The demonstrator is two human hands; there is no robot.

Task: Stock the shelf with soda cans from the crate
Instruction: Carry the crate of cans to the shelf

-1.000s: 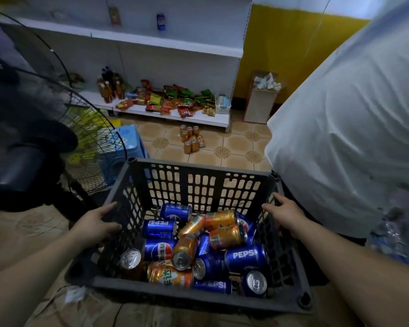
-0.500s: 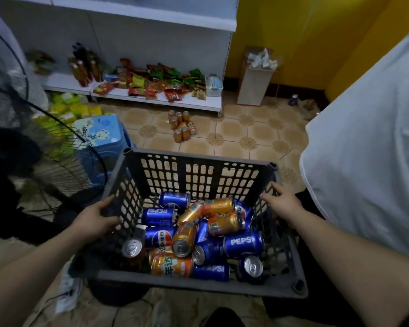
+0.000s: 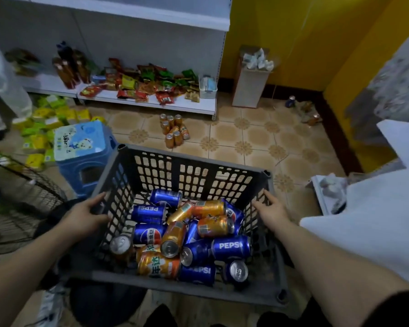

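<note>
Now both hands clasp the grey crate (image 3: 194, 159): the left hand (image 3: 85, 214) curls round its left wall, the right hand (image 3: 270, 210) round its right wall. Since half a second ago the grip is unchanged, but the low white shelf (image 3: 149, 105) looms nearer and the white cloth at right has drawn back. Blue and orange soda cans (image 3: 230, 246) lie heaped inside the crate, between the two hands.
</note>
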